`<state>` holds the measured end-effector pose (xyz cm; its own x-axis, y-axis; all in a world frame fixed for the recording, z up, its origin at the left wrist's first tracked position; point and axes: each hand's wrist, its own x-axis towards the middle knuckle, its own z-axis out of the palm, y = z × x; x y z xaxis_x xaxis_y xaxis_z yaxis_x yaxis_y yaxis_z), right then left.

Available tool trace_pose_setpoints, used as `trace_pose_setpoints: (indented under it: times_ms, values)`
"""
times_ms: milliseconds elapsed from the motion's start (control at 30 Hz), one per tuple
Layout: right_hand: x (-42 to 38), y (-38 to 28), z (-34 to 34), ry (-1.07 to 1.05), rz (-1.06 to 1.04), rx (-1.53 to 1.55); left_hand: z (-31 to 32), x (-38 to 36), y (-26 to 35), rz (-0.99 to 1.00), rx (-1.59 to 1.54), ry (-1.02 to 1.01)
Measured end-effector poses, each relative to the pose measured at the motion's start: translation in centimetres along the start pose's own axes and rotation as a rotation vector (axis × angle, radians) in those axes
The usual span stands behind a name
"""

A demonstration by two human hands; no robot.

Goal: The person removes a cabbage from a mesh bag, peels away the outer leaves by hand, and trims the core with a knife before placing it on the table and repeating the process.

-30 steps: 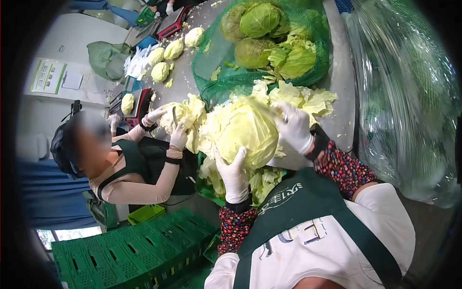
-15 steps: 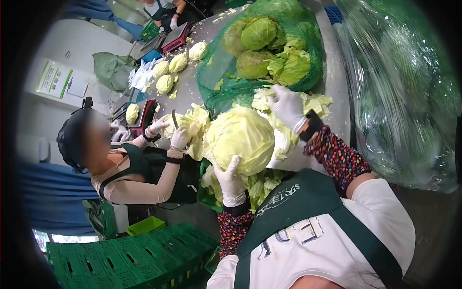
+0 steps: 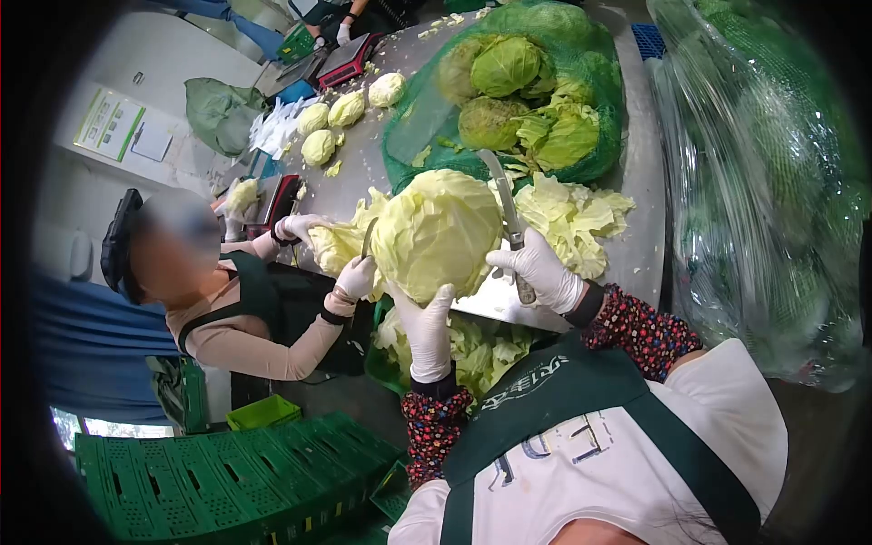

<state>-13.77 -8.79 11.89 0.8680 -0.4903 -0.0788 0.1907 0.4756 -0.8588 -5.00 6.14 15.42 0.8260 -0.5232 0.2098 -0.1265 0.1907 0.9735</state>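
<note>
My left hand (image 3: 425, 331), gloved in white, is cupping a big pale cabbage (image 3: 440, 236) mid-frame, thumb lying along its lower side; the other fingers are mostly hidden behind it. My right hand (image 3: 547, 272), also gloved, is closing around the handle of a knife (image 3: 502, 191), its blade pointing to the top of the frame just beside the cabbage's right side. Can't tell whether my right thumb is touching the cabbage.

Loose leaves (image 3: 577, 218) are lying right of centre on the metal table (image 3: 368, 150); more trimmings (image 3: 481, 359) are sitting below the cabbage, near my apron. A green net bag (image 3: 413, 136) is holding darker cabbages (image 3: 504, 65) at upper centre. Left of centre, a co-worker (image 3: 254, 336) is gripping a leafy cabbage (image 3: 331, 247) and a curved knife (image 3: 369, 236). Small trimmed cabbages (image 3: 347, 109) are resting upper left of centre, near a red scale (image 3: 350, 62). Green crates (image 3: 227, 472) are filling the lower left; clear plastic wrapping (image 3: 754, 200) is covering the right side.
</note>
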Motion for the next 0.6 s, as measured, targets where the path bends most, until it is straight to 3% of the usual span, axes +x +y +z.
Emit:
trace_pose_setpoints:
  times_ms: [333, 400, 467, 500, 533, 600]
  values:
    - [0.1, 1.2, 0.9, 0.207, -0.01, -0.186, 1.9, 0.2, -1.2, 0.083, -0.121, 0.263]
    - [0.2, 1.4, 1.0, 0.276, -0.179, -0.256, 1.9, 0.3, -1.2, 0.092, -0.101, 0.243]
    - [0.7, 1.9, -0.3, 0.315, -0.182, -0.396, 1.4, 0.6, -1.2, 0.103, -0.081, 0.227]
    - [1.1, 2.3, -1.1, 0.353, -0.184, -0.535, 0.8, 1.0, -1.4, 0.049, -0.206, 0.182]
    - [1.7, 3.0, -1.8, 0.384, -0.26, -0.424, 0.2, 1.3, -1.5, -0.003, -0.33, 0.137]
    - [2.6, 3.4, -4.3, 0.399, -0.196, -0.588, -0.8, 1.6, -1.6, -0.106, -0.29, 0.119]
